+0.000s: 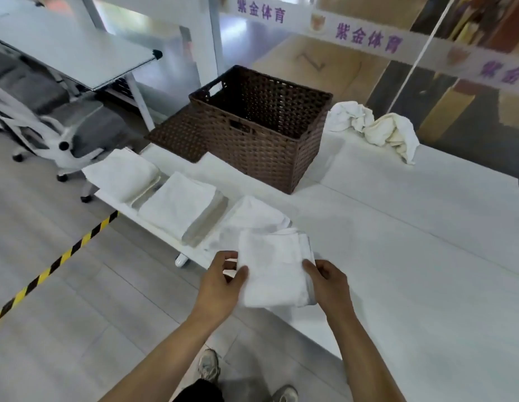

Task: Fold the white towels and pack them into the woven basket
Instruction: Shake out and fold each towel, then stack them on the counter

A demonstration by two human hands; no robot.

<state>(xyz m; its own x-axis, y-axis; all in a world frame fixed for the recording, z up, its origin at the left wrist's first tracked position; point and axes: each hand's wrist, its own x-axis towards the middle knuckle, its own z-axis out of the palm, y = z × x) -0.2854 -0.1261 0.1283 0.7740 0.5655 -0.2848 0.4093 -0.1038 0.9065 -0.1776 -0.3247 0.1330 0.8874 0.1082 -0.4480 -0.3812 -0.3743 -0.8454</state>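
White table (397, 242) is spread with 3 folded towels (177, 207) beside the empty woven basket (252, 146), 2 crumpled towels (377, 129) remain unfolded, and a 4th folded towel (274, 268) is gripped by left hand (220, 282) and right hand (329, 281).

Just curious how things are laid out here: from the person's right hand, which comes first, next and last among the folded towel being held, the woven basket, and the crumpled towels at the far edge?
From the right hand:
1. Folded towel, held in both hands at the near table edge.
2. Woven basket, ahead and slightly left, mid-table.
3. Crumpled towels, far edge, right of the basket.
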